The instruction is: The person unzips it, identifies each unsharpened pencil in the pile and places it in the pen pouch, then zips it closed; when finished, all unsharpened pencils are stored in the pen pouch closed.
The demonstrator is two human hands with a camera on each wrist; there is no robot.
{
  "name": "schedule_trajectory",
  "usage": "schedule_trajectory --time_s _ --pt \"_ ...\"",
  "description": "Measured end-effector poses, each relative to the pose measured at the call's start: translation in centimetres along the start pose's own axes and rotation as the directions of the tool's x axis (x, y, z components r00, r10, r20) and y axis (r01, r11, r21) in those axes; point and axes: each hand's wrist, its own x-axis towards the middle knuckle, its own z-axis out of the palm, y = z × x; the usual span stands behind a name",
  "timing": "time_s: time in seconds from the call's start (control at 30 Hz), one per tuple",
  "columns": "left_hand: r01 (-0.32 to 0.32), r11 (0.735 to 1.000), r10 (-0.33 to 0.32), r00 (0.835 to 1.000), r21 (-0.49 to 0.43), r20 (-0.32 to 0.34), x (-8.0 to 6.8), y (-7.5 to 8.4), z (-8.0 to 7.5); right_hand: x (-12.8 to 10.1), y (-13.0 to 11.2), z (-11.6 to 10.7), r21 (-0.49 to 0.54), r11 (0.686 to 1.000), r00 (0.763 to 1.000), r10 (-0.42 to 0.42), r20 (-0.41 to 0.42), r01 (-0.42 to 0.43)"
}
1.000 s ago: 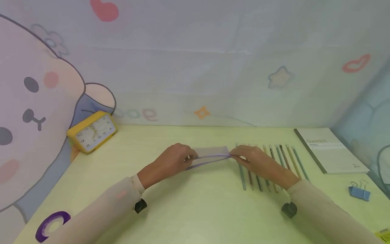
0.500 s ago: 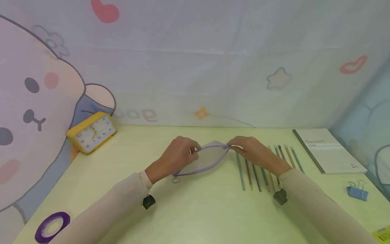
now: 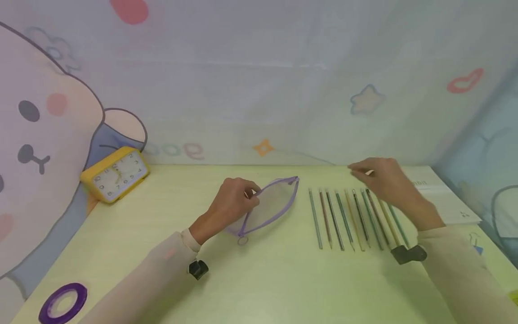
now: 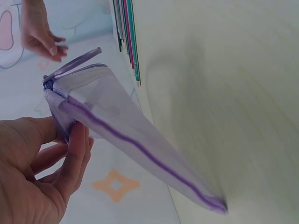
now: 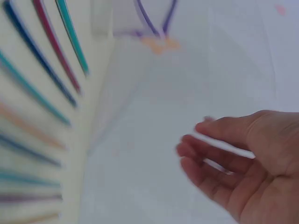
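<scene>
Left hand (image 3: 232, 200) pinches pouch (image 3: 269, 207) mouth open; right hand (image 3: 386, 180), fingers loosely curled and empty, hovers over pencils' (image 3: 352, 218) far ends, right of pouch.

The right wrist view is motion-blurred, so the pencils (image 5: 35, 100) read only as coloured streaks. At the bench's right edge, the right arm hides most of the blue clip (image 3: 479, 249) and part of the notebook (image 3: 449, 202).

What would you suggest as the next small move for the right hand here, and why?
Probably lower the right hand onto a pencil in the row of pencils and pinch it. That hand hovers above the row holding nothing, while the left hand holds the mesh pencil pouch with its purple zipper open.
</scene>
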Motion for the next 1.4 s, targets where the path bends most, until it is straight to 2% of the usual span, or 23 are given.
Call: schedule_trajectory --time_s 0.07,0.17,0.33,0.43,0.5,0.67,0.9,0.97,1.3,1.4 --pt "0.008 1.0 -0.008 1.0 -0.001 0.0 0.0 0.0 0.0 -0.7 1.4 -1.5 -0.024 0.994 0.994 0.104 0.038 -0.104" --pt "0.012 1.0 -0.012 1.0 -0.001 0.008 0.0 0.0 0.2 -1.7 3.8 -1.7 -0.082 0.979 0.972 0.197 0.13 -0.187" --pt "-0.005 1.0 0.005 1.0 -0.002 0.003 0.0 0.3 0.6 -3.2 6.7 0.5 -0.137 0.975 0.956 0.201 0.216 -0.174" --pt "-0.019 1.0 0.019 1.0 0.0 -0.001 0.1 0.5 0.8 -3.8 7.7 1.5 -0.152 0.975 0.954 0.194 0.229 -0.162" --pt "-0.025 1.0 0.025 1.0 0.005 -0.005 0.1 0.6 0.8 -4.0 8.2 2.0 -0.14 0.973 0.947 0.212 0.242 -0.182" --pt "-0.031 0.999 0.031 0.999 0.009 -0.014 0.1 0.6 0.7 -4.0 8.6 2.6 -0.147 0.966 0.939 0.244 0.243 -0.213" --pt "0.008 0.999 -0.008 1.0 -0.032 0.007 -0.1 0.2 0.7 -4.2 7.9 3.3 -0.179 0.965 0.946 0.231 0.227 -0.193" --pt "0.016 0.999 -0.016 1.0 -0.045 0.01 -0.1 0.1 0.6 -4.1 7.7 3.5 -0.174 0.963 0.94 0.243 0.238 -0.205" --pt "0.001 0.996 -0.002 1.0 -0.091 -0.007 -0.3 -0.1 0.6 -4.0 7.5 4.4 -0.215 0.956 0.941 0.249 0.231 -0.2" --pt "0.005 0.996 -0.006 1.0 -0.092 -0.009 -0.3 -0.2 0.6 -3.8 7.7 4.3 -0.222 0.958 0.948 0.23 0.22 -0.181"
